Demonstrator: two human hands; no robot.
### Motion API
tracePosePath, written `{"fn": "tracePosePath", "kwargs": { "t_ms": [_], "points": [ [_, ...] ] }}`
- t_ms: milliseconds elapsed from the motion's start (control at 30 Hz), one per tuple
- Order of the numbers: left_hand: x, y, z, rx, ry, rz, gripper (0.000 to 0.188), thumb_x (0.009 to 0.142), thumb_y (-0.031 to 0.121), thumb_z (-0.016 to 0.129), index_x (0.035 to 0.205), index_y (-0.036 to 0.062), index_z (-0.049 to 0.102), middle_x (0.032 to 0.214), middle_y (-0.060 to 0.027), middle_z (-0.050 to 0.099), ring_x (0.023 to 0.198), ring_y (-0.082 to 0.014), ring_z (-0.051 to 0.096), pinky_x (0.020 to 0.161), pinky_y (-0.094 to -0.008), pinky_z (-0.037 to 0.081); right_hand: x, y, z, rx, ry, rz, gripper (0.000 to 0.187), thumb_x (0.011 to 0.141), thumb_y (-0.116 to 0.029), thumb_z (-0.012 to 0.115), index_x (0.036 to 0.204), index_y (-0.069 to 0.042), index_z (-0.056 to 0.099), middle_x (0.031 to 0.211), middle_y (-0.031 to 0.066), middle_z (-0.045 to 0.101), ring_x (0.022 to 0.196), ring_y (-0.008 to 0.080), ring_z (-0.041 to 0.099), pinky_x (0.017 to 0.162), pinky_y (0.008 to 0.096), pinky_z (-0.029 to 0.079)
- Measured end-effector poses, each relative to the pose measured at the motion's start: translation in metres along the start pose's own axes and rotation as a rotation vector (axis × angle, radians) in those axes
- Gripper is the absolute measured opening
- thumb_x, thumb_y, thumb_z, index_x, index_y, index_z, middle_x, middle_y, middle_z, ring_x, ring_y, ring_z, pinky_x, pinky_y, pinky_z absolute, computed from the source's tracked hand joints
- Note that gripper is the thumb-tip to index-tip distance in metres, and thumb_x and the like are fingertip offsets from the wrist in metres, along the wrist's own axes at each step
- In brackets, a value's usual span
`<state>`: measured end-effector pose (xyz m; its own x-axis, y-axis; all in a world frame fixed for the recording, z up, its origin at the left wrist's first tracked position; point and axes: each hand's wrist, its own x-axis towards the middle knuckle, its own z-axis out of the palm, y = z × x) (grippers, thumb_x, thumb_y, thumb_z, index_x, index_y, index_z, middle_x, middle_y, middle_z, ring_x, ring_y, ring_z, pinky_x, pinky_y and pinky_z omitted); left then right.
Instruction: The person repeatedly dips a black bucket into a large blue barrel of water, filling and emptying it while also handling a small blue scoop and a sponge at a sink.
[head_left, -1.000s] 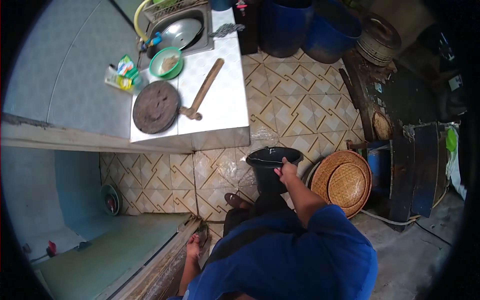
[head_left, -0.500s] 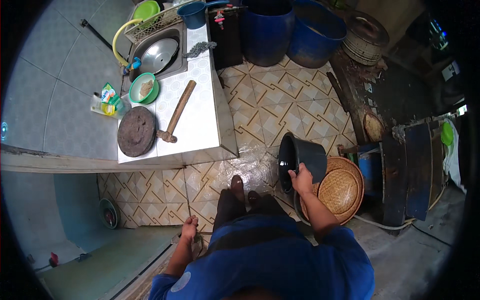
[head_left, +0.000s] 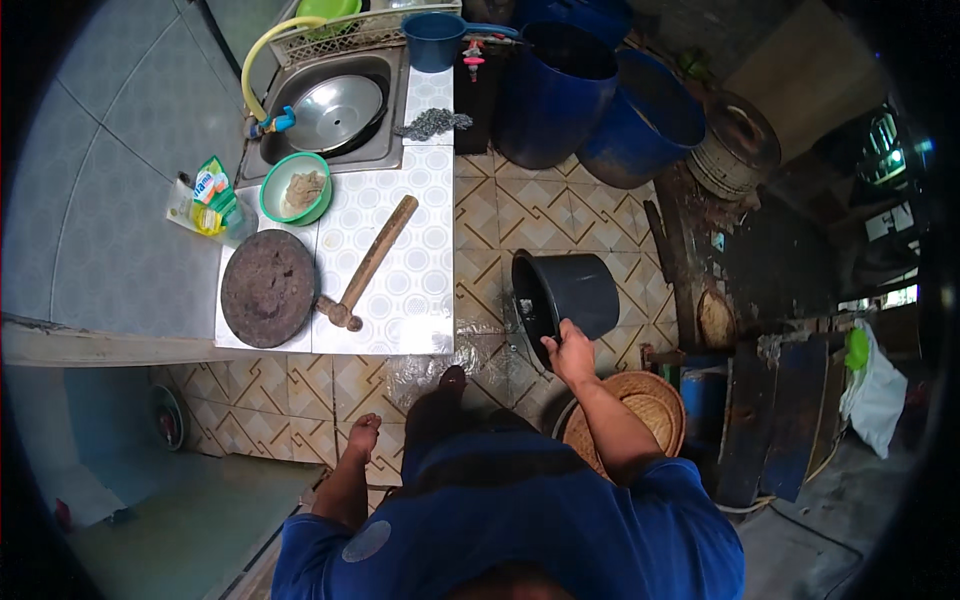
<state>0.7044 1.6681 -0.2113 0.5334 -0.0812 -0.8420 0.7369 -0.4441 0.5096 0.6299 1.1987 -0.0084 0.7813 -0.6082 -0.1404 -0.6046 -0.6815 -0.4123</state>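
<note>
Gripping the near rim of a dark grey plastic bucket (head_left: pixel 588 293), the right hand (head_left: pixel 570 353) holds it tipped over at one o'clock from the body, its round mouth facing nine o'clock; whether it touches the patterned beige-and-brown tiled floor (head_left: pixel 555 212) I cannot tell. At ten o'clock, the left hand (head_left: pixel 365 433) hangs free, its fingers loosely curled. Near two o'clock, a round, tan woven basket (head_left: pixel 655 412) sits partly hidden behind the right forearm. At eleven o'clock stands a white tiled counter (head_left: pixel 425 250), where a wooden-handled hammer (head_left: pixel 375 260) lies with its head just beside a dark brown, round, flat slab (head_left: pixel 268 288). Farther along that direction are a green-rimmed plastic bowl (head_left: pixel 274 195) containing a pale lump and a steel sink (head_left: pixel 393 150). Beyond the bucket, between twelve and one o'clock, stand blue, open-topped plastic barrels (head_left: pixel 550 120).
</note>
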Motion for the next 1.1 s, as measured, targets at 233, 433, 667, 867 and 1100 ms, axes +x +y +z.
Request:
{"fn": "tracePosePath", "kwargs": {
  "t_ms": [233,433,667,867,1100],
  "points": [
    [-0.003,0.038,0.036,0.100,-0.076,-0.091,0.052,0.085,0.031,0.064,0.124,-0.0006,0.052,0.101,-0.0115,0.063,0.085,-0.0195,0.058,0.079,-0.0322,0.047,0.055,0.017,-0.021,0.256,0.196,0.084,0.032,0.077,-0.018,0.073,0.080,-0.001,0.045,0.069,0.0166,0.055,0.061,0.0311,0.051,0.061,0.0377,0.044],
    [-0.005,0.062,0.083,0.387,-0.283,-0.119,0.056,0.086,0.042,0.059,0.120,-0.0015,0.056,0.119,-0.0186,0.058,0.109,-0.0281,0.054,0.091,-0.0381,0.043,0.084,0.110,-0.050,0.663,0.375,0.184,0.022,0.082,-0.012,0.070,0.082,-0.003,0.049,0.067,-0.0009,0.052,0.061,0.0074,0.042,0.056,0.0234,0.038],
    [-0.025,0.141,0.176,0.666,-0.529,-0.076,0.055,0.085,0.050,0.050,0.122,0.0109,0.059,0.130,-0.0137,0.052,0.116,-0.0332,0.049,0.086,-0.0502,0.042,0.120,0.228,-0.090,0.903,0.497,0.262,0.015,0.084,-0.010,0.066,0.084,-0.005,0.052,0.073,-0.0016,0.055,0.064,0.0060,0.047,0.058,0.0217,0.039],
    [-0.056,0.220,0.281,0.567,-0.398,-0.183,0.054,0.090,0.042,0.047,0.132,0.0080,0.048,0.134,-0.0127,0.049,0.121,-0.0300,0.045,0.093,-0.0445,0.039,0.175,0.330,-0.115,0.882,0.533,0.323,0.014,0.083,-0.009,0.066,0.081,-0.003,0.053,0.072,-0.0004,0.057,0.065,0.0077,0.047,0.061,0.0243,0.040],
    [-0.047,0.281,0.346,0.524,-0.350,-0.119,0.060,0.089,0.041,0.051,0.132,0.0001,0.045,0.136,-0.0170,0.046,0.127,-0.0289,0.042,0.105,-0.0402,0.031,0.250,0.381,-0.138,0.916,0.529,0.409,0.010,0.082,-0.006,0.064,0.084,-0.002,0.055,0.075,0.0015,0.058,0.066,0.0083,0.048,0.063,0.0238,0.040]
  ]
}}
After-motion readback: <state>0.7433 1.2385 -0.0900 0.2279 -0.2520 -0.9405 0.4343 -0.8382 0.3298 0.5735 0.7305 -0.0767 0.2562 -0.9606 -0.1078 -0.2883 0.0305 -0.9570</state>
